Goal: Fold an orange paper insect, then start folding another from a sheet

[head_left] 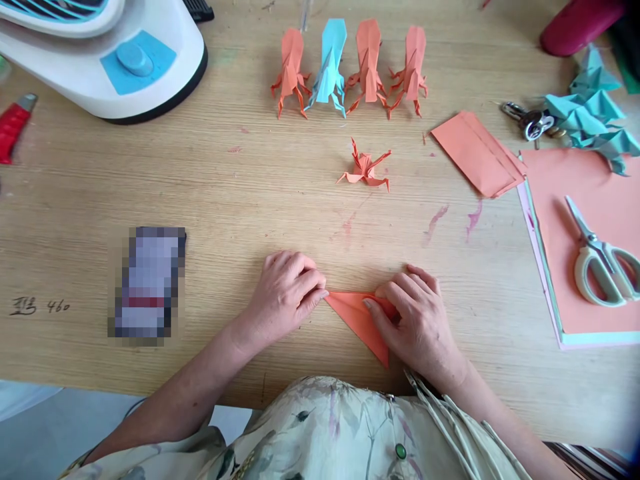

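A folded orange sheet of origami paper [357, 317], triangular in outline, lies at the table's near edge between my hands. My left hand [290, 290] pinches its left corner between thumb and fingers. On the right part of the paper, my right hand [417, 320] grips it with the thumb on top and the fingers curled at the upper edge. One corner points down toward my body. Beyond my hands sits a small orange folded-paper figure [365, 170] with thin pointed limbs.
Several folded figures, among them a blue one [331, 67], stand in a row at the back. Scissors [603, 257] rest on orange sheets [545, 200] at right, near an orange folded packet [475, 153] and teal paper pieces [587, 110]. A phone [153, 283] and a white appliance [165, 80] are left.
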